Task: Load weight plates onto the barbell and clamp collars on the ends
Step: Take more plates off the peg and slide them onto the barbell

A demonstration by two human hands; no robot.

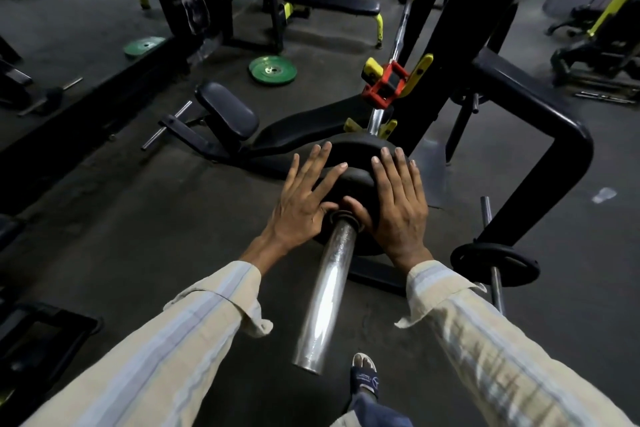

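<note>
A chrome barbell sleeve (329, 291) points toward me from the rack. A black weight plate (353, 156) sits on it, with what looks like a second black plate behind. My left hand (304, 198) lies flat on the plate's face left of the sleeve, fingers spread. My right hand (398, 204) presses flat on the right side, thumb by the sleeve's collar ring. A red clamp collar (384, 87) hangs on the rack by the yellow hooks. Neither hand grips anything.
A black bench (277, 135) with a padded roller lies left of the bar. Green plates (273, 70) lie on the floor beyond. A small black plate (495, 262) sits on a storage peg at right, beside the rack's black frame (540, 135). My sandalled foot (364, 378) is below.
</note>
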